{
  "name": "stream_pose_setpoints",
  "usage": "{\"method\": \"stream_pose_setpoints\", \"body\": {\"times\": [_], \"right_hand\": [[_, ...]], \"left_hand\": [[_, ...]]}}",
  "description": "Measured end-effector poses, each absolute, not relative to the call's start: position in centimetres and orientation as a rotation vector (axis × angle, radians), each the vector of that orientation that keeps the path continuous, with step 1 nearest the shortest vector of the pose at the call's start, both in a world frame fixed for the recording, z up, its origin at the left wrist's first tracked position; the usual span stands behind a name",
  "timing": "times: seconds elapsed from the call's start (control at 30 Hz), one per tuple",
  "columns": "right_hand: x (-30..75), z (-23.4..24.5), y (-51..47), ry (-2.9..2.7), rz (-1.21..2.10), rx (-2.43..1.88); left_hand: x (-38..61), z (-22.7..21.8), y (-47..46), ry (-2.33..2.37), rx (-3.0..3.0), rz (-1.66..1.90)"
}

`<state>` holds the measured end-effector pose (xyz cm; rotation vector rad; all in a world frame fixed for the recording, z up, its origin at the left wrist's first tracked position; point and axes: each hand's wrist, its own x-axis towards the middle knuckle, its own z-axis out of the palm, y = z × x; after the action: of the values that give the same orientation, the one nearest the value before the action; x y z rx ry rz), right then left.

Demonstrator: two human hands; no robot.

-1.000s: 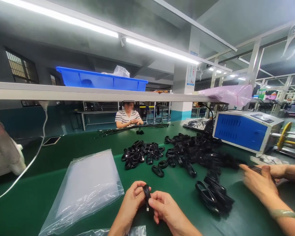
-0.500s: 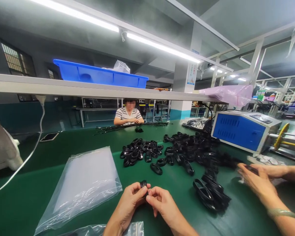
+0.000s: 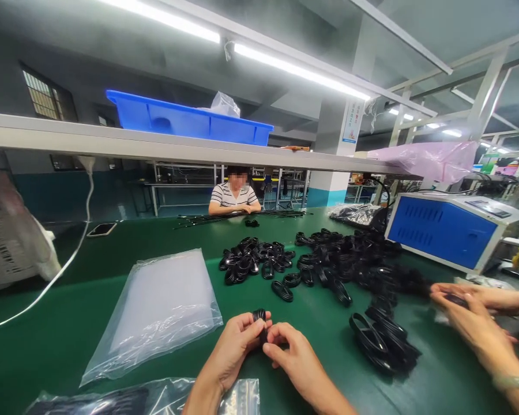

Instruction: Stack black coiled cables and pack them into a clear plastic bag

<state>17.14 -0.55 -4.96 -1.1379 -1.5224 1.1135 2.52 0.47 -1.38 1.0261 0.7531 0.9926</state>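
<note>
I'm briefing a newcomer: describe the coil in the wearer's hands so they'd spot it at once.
On the green table, find the flat pale bag at left. Just right of it, the wearer's left hand holds a black cable coil, right hand beside it. Being held sets it apart from the piled coils beyond.

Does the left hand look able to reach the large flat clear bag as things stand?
Probably yes: the large bag lies close beside the left hand, with nothing visible between them. However, that hand holds a coiled black cable, so its grip looks occupied.
</note>
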Motion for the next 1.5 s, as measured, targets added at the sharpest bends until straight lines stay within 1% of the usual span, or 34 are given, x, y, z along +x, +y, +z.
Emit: {"method": "stream_pose_setpoints", "body": {"times": [0.2,0.5,0.6,0.67,0.8,0.9,0.97,1.03,1.1,1.17,1.3,1.4,1.5], "right_hand": [[17.2,-4.5,-0.6,-1.523,1.123,-1.188],[17.0,-4.8,-0.8,-1.59,0.989,-1.234],[17.3,-4.4,-0.7,-1.63,0.928,-1.29],[18.2,-4.3,-0.5,-1.669,0.729,-1.399],[21.1,-5.1,-0.3,-1.756,0.184,-1.719],[22.2,-4.9,0.3,-1.798,-0.026,-1.883],[21.3,-3.7,1.4,-1.822,-0.11,-1.851],[19.0,-1.9,3.3,-1.893,-0.079,-1.735],[15.6,-0.3,6.1,-1.972,0.094,-1.642],[12.0,0.4,9.1,-1.95,0.144,-1.679],[7.9,-0.8,13.3,-1.887,0.137,-1.783],[8.5,-2.3,14.5,-1.825,0.163,-1.791],[10.2,-3.1,15.1,-1.838,0.251,-1.692]], "left_hand": [[2.6,-1.8,0.7,0.787,1.084,1.018],[2.8,-1.6,0.4,0.718,1.005,1.024],[2.9,-2.1,0.7,0.85,1.068,1.091],[3.0,-2.4,1.0,0.998,1.129,1.179],[2.5,-3.1,1.8,1.176,1.122,1.376],[1.9,-3.6,2.1,1.277,1.062,1.481],[1.6,-3.8,2.2,1.327,1.015,1.52],[1.3,-4.1,2.3,1.373,0.969,1.546],[1.1,-4.5,2.5,1.396,0.921,1.574],[0.9,-5.0,2.9,1.384,0.861,1.61],[0.7,-6.1,3.8,1.326,0.781,1.627],[0.8,-6.5,4.1,1.301,0.726,1.631],[1.1,-6.6,4.2,1.292,0.703,1.651]]}}
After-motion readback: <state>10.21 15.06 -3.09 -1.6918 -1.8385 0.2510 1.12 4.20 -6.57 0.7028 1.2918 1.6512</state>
